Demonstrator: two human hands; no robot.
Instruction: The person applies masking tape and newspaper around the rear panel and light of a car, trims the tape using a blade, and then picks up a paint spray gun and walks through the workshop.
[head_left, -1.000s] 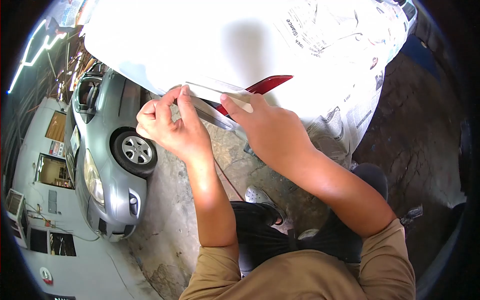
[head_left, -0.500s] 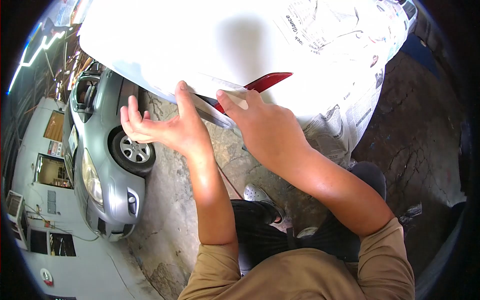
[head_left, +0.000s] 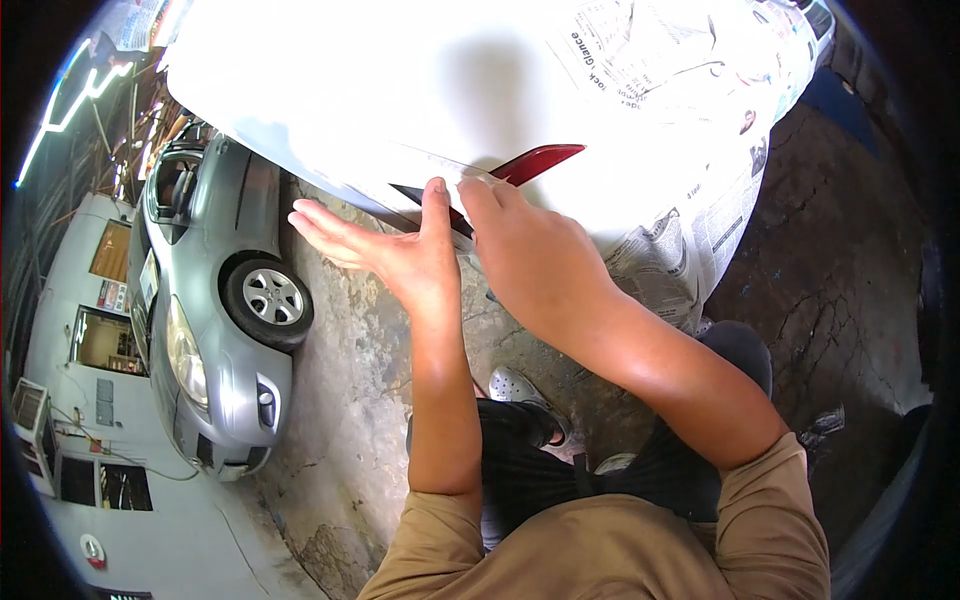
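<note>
A red light lens [head_left: 541, 163] with a dark, pointed end is set in a bright white car body panel [head_left: 330, 90]. Pale tape [head_left: 440, 163] runs along the upper edge of the lens. My left hand [head_left: 405, 255] has its fingers spread to the left, and its thumb touches the dark part near the tape. Just right of that thumb, my right hand [head_left: 535, 255] rests at the lens with its fingertips bent together on the tape; whether they pinch it is hidden. Printed newspaper [head_left: 710, 190] covers the panel's right side.
On the left a silver car [head_left: 225, 300] stands beside a pale wall [head_left: 50, 320] with windows. Below the panel are the cracked concrete floor [head_left: 340, 430], my legs and a light perforated shoe [head_left: 518, 388]. A blue object [head_left: 840, 110] lies at the upper right.
My left hand first opened from a pinch, then moved right along the lens edge to beside my right hand. My right hand's index finger has drawn in toward its other fingers.
</note>
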